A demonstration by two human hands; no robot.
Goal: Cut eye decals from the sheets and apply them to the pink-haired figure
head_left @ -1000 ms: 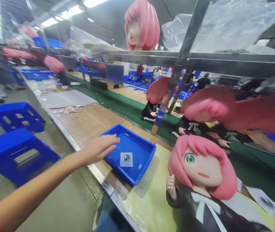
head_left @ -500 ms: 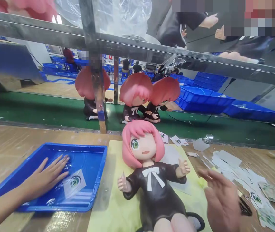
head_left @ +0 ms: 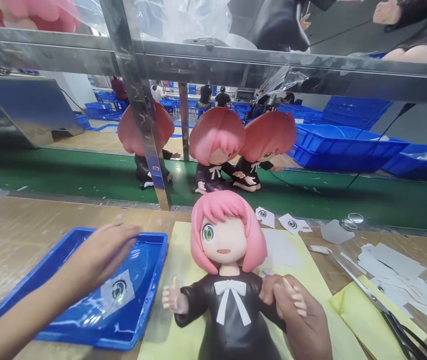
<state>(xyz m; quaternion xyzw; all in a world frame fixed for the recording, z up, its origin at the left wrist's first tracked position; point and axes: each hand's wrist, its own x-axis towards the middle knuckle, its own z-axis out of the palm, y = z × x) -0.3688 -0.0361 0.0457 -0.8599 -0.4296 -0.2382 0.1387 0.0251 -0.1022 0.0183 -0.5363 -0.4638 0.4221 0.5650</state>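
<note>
A pink-haired doll figure (head_left: 223, 250) in a black dress with a white bow lies face up on a yellow cloth (head_left: 168, 295). One green eye shows on its face; the place of the other is bare. My right hand (head_left: 307, 320) is closed round the figure's forearm by its small hand. Over the blue tray (head_left: 161, 270), my left hand (head_left: 108, 250) is held with its fingers stretched out and nothing visible in them. In the tray's shallow water lies a white paper square with a green eye decal (head_left: 119, 291).
Scissors (head_left: 378, 300) and a folded yellow cloth (head_left: 371, 315) lie at the right, near paper scraps (head_left: 404, 270). More eye decals (head_left: 290, 224) line the back edge. Behind a metal shelf post (head_left: 138, 100) stand several similar figures (head_left: 217, 140) and blue crates (head_left: 344, 145).
My left hand has risen out of the tray's water. My right hand has moved left and taken hold of the figure's arm. The view has shifted, showing more of the scissors.
</note>
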